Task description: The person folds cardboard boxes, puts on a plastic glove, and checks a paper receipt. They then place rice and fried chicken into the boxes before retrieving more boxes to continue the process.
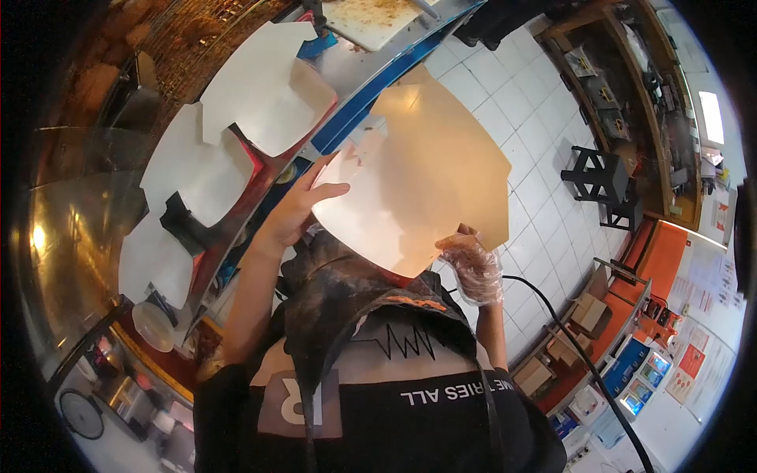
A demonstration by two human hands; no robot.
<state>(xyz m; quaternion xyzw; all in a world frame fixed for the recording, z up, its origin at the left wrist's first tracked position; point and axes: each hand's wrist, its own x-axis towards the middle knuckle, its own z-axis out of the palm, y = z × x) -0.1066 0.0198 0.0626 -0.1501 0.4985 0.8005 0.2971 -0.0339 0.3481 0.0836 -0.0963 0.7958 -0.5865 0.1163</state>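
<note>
Both hands hold a large paperboard sheet (402, 181) in front of my chest. It has angled edges, a pale inner face and a yellowish tint on its right part. My left hand (303, 201) grips the left edge, thumb on the face and fingers hidden behind. A clear plastic glove covers my right hand (473, 264), which pinches the lower right edge. To the left, similar white paperboard pieces with red undersides, a far one (268, 87), a middle one (193, 165) and a near one (158, 256), lie along the counter.
A blue-edged metal counter (371, 98) runs along the left, with a stained white board (371, 20) at its far end. A round translucent lid or tub (153, 327) sits lower left. Beyond the white tiled floor (540, 162) stand a black stool (595, 177) and cardboard boxes (587, 311).
</note>
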